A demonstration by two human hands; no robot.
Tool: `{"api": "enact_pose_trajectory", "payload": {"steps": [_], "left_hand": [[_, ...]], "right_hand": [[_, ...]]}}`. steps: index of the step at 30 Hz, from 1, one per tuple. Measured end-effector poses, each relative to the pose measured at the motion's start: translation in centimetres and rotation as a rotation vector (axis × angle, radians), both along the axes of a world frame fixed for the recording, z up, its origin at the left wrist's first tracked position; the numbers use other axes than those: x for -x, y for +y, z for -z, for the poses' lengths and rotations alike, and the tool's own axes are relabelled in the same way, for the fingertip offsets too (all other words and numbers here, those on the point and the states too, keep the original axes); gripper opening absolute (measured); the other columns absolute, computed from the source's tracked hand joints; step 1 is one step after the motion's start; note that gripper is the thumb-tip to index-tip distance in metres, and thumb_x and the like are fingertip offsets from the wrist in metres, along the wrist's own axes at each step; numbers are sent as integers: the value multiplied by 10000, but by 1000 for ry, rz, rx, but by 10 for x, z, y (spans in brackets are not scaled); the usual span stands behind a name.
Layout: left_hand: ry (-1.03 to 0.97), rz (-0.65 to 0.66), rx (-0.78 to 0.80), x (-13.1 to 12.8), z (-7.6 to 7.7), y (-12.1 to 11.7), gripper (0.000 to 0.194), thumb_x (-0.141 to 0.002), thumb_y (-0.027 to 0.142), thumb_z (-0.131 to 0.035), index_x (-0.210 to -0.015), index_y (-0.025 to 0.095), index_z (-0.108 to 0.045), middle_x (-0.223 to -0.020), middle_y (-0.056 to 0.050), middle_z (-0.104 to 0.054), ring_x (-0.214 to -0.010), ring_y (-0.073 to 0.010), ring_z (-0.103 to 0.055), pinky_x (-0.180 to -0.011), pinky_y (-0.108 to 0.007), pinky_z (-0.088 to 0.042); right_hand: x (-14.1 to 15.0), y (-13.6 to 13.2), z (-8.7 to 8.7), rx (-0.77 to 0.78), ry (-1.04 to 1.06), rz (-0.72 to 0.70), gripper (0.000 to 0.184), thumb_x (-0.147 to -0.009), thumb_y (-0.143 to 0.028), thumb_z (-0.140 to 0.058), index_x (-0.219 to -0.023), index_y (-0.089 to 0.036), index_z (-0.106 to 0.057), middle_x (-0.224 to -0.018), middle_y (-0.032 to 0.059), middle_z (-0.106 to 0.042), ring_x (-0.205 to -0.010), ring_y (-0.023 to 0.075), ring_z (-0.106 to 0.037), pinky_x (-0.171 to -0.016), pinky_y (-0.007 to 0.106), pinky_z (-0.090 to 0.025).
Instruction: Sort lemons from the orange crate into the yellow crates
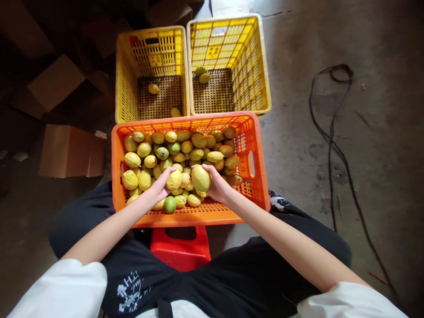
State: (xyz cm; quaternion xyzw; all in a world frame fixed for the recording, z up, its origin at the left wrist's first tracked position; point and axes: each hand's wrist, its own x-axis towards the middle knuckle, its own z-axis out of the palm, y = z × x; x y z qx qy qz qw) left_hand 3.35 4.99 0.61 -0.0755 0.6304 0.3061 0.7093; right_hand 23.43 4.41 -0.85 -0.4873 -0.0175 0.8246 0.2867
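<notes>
My left hand [163, 184] is closed around a bumpy yellow lemon [174, 180]. In my right hand [217, 183] is a larger, smoother yellow-green lemon [201, 178], with the fingers partly hidden behind it. Both hands are just above the near middle of an orange plastic crate [198, 219], which holds many yellow and greenish lemons [199, 141]. One rounder, bright green fruit [170, 204] lies against the crate's near side.
Two yellow crates [152, 118] [266, 88] stand side by side beyond the orange one, with a few fruits on their floors. A red stool [180, 254] is between my legs. Cardboard boxes [71, 150] lie to the left; a dark cable [331, 137] runs along the floor at right.
</notes>
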Motion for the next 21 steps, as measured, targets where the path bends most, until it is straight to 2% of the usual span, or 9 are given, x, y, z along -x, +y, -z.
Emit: {"api": "enact_pose_trajectory", "payload": {"steps": [3,8,11,13,15,18,21], "left_hand": [[-15,4,-11,-1,2,-1,31,-1004,203,-711,-1000,175,-725,-786,-47,-767,-693,-211,-806,-618,-260,-677],[-22,55,3,-1,0,1,180,-1081,229,-606,-1047,141,-758,-775,-74,-777,-608,-200,-777,-540,-243,-637],[-21,78,12,1,-1,3,267,-1126,241,-530,-1029,134,-754,-745,-75,-768,-536,-181,-733,-512,-236,-613],[-34,70,16,2,0,3,270,-1122,238,-522,-1066,135,-765,-777,-88,-787,-577,-198,-768,-496,-233,-594],[-52,55,13,4,3,3,215,-1073,232,-591,-1110,145,-784,-849,-112,-822,-665,-232,-823,-482,-236,-581],[-64,43,-3,5,7,1,153,-1004,226,-679,-1077,188,-807,-887,-122,-842,-739,-264,-850,-499,-252,-596],[-51,57,-24,3,7,-1,174,-1035,229,-640,-1004,198,-809,-817,-114,-815,-720,-258,-831,-540,-273,-631]], "right_hand": [[1,1,-2,44,2,18,319,-970,-478,-717,-1185,-250,-774,-931,84,-857,-933,335,-883,-704,391,-725],[1,4,-5,164,2,68,293,-1083,-439,-610,-1192,-225,-777,-878,90,-847,-860,315,-877,-745,427,-753],[1,4,-4,186,14,110,298,-1111,-486,-637,-1105,-215,-761,-832,98,-831,-829,304,-862,-737,419,-757],[1,3,-1,162,31,115,322,-1082,-552,-727,-1027,-235,-737,-812,88,-819,-828,300,-856,-705,396,-749],[1,1,3,116,41,106,354,-1011,-586,-842,-965,-261,-712,-811,69,-813,-840,294,-855,-681,373,-741],[2,-2,7,30,28,96,389,-893,-545,-973,-920,-287,-683,-869,54,-828,-869,286,-861,-687,361,-742],[2,-4,9,-33,6,89,409,-818,-470,-1021,-945,-300,-671,-938,44,-849,-901,293,-876,-718,381,-753]]}}
